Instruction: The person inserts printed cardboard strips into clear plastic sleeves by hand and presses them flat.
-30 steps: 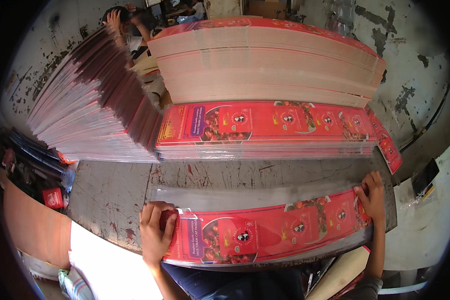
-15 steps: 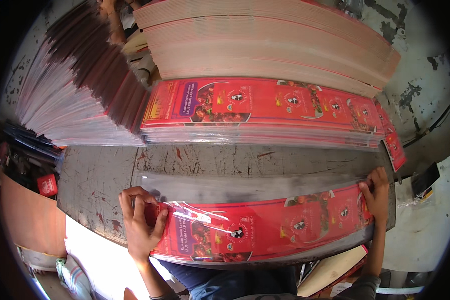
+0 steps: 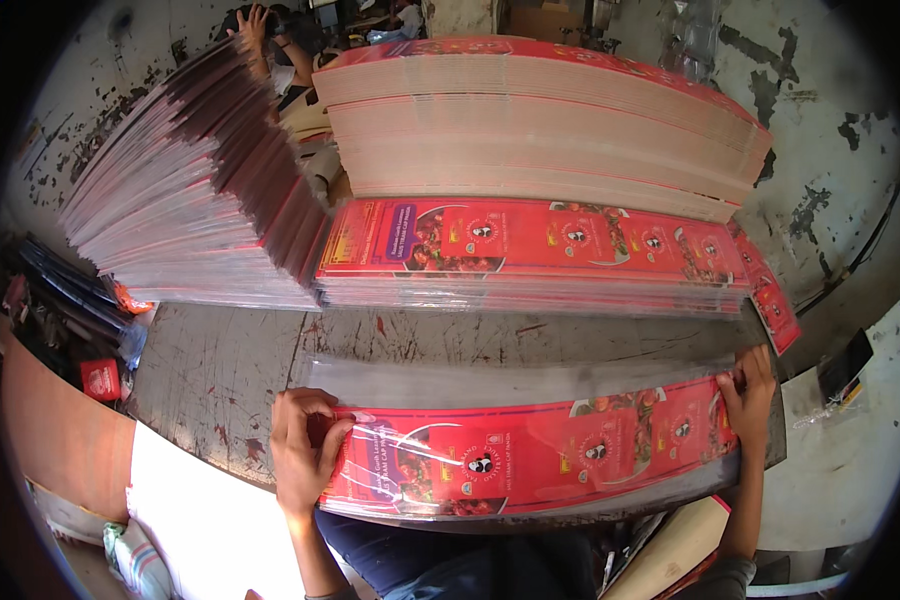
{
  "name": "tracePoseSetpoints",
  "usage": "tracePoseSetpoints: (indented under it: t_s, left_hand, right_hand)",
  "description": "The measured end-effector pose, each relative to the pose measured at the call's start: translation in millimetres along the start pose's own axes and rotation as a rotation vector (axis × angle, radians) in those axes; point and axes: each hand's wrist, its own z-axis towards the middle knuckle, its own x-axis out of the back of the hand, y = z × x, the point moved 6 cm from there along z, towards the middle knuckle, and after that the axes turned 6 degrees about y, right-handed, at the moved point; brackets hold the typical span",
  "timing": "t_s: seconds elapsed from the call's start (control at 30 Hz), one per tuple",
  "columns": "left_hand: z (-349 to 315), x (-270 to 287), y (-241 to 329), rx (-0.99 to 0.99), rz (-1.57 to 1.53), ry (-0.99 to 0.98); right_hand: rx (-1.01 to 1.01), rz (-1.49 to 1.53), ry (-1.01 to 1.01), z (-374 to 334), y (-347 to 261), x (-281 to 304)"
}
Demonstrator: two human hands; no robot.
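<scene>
A long red printed card strip [image 3: 540, 455] lies at the near edge of the worktable, under a clear plastic sleeve [image 3: 520, 384] whose free flap extends past the strip's far edge. At its left end, my left hand [image 3: 302, 450] grips the sleeved strip, thumb on top and fingers curled around the far corner. The right end is pinched by my right hand [image 3: 750, 405], thumb over the printed face. Just beyond lies a low stack of similar sleeved red strips [image 3: 540, 240], nearest to neither hand.
Behind stands a tall stack of cards [image 3: 550, 140]. A high, leaning pile of sleeved sheets [image 3: 190, 210] rises at the left. Another person's hand [image 3: 253, 32] is raised behind that pile. The scratched grey worktable [image 3: 220, 370] lies between me and the stacks.
The view has tilted upward, showing more of the background and the tall stack's top. My left fingers have curled more tightly at the strip's corner; my right hand keeps its hold.
</scene>
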Motion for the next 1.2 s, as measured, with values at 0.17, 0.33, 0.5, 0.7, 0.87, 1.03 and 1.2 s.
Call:
tracePoseSetpoints:
  t_s: [0.17, 0.33, 0.5, 0.7, 0.87, 1.03, 1.2]
  left_hand:
    - [-1.6, 6.9, 0.2, -0.009, -0.070, 0.113]
    - [-3.4, 13.8, 3.4, -0.122, -0.013, 0.177]
    - [-8.7, 18.5, 7.7, -0.192, 0.008, 0.248]
    - [-13.2, 26.5, 10.1, -0.234, 0.041, 0.294]
    - [-27.6, 37.0, 14.2, -0.297, 0.205, 0.508]
    - [-60.6, 51.5, -7.3, -0.009, -0.153, 0.632]
    - [-51.7, 40.9, -15.1, 0.199, -0.387, 0.228]
  right_hand:
    - [0.067, -0.010, 0.075, -0.8, -2.5, 7.5]
    - [0.079, -0.018, 0.147, -2.0, -5.0, 13.6]
    - [0.117, -0.037, 0.239, -8.8, -5.2, 25.1]
    - [0.174, -0.084, 0.389, -17.9, -5.9, 33.5]
    - [0.184, -0.176, 0.584, -48.6, -2.3, 54.9]
    - [0.248, -0.274, 0.748, -76.5, -6.2, 72.0]
    - [0.133, -0.260, 0.704, -41.3, -14.9, 77.8]
